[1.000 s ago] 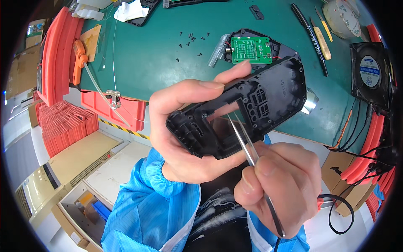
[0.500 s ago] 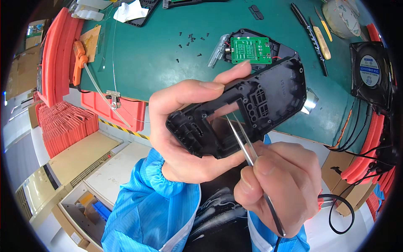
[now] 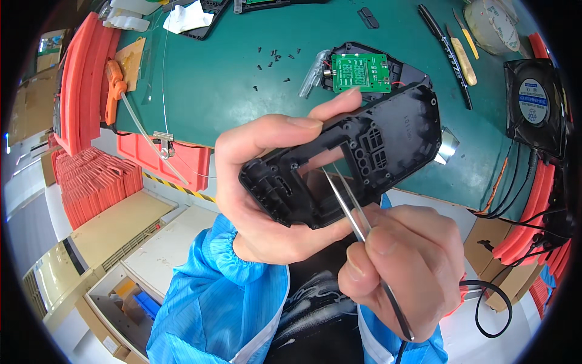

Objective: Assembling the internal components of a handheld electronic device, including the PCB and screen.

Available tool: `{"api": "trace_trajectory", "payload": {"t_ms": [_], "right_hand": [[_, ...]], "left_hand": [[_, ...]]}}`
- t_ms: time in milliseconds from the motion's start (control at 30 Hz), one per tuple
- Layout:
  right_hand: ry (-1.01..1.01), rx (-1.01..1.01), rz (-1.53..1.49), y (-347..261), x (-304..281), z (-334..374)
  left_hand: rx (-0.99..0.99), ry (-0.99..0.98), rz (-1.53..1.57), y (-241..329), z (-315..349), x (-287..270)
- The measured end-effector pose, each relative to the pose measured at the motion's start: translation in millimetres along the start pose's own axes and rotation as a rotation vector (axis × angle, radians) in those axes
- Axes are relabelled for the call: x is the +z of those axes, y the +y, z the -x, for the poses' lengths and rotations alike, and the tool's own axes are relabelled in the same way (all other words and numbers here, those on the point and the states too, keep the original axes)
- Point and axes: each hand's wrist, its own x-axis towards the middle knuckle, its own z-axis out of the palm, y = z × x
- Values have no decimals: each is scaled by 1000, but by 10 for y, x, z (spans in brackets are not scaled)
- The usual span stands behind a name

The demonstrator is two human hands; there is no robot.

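Note:
My left hand point(image 3: 242, 200) is wrapped round a black plastic housing half point(image 3: 403, 130), its ribbed inner side facing up and tilted above the bench front. The housing has a rectangular window, a round-hole grille and screw posts. Pinched in my right hand point(image 3: 412, 261) is a pair of metal tweezers point(image 3: 351, 212). Its tips stand slightly apart over the window; whether they touch anything there I cannot tell. Behind the housing, a second black shell point(image 3: 411, 74) holds a green circuit board point(image 3: 359, 73), with a clear plastic piece point(image 3: 314, 74) beside it.
Several small black screws point(image 3: 276, 56) lie loose on the green mat point(image 3: 230, 79). At the right are a black marker point(image 3: 445, 54), wooden-handled blades point(image 3: 462, 60), a tape roll point(image 3: 491, 27) and a fan point(image 3: 533, 103). An orange-handled tool point(image 3: 115, 91) stands at the left edge.
The tweezers' tips have shifted very slightly left within the window. Both hands keep the same hold, and the housing stays almost where it was.

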Motion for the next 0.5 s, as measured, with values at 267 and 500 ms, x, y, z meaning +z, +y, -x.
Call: {"api": "trace_trajectory", "payload": {"t_ms": [267,500], "right_hand": [[17,1,10,11,16,-4],[27,-12,21,18,24,-5]], "left_hand": [[16,41,41,-11,-6,27],[23,-51,-7,-64,-6,-54]]}}
